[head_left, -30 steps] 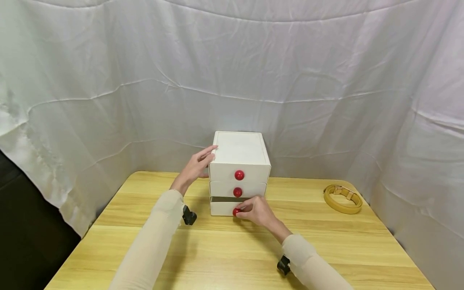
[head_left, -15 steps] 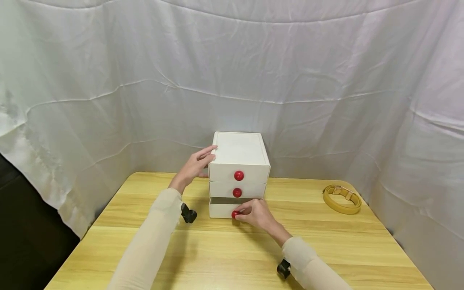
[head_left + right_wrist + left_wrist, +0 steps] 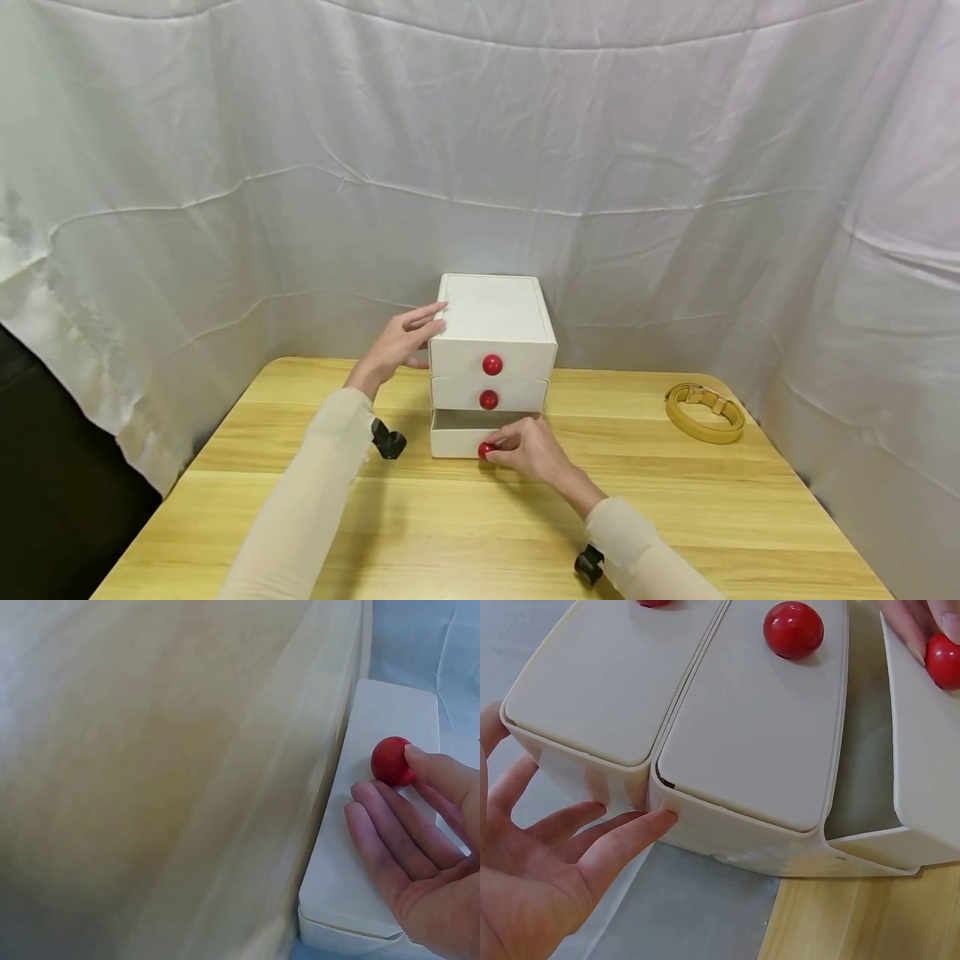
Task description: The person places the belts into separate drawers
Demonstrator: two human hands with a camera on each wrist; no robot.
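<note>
Bottom drawer (image 3: 456,440) juts out, right hand (image 3: 528,447) apparently pinching its knob (image 3: 486,450); left hand (image 3: 393,346) flat against cabinet (image 3: 492,321).

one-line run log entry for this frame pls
left hand: braces white three-drawer plastic box | right hand: pinches red round knob | bottom drawer: partly open | yellow belt: on wooden table

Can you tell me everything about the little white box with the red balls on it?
The white drawer box stands upright at the back of the wooden table. It looks like smooth plastic and has three stacked drawers, each with a round red knob. The top two are shut; the bottom drawer is pulled partly out. The left hand rests flat against its left side, and the right hand pinches the bottom knob.
</note>
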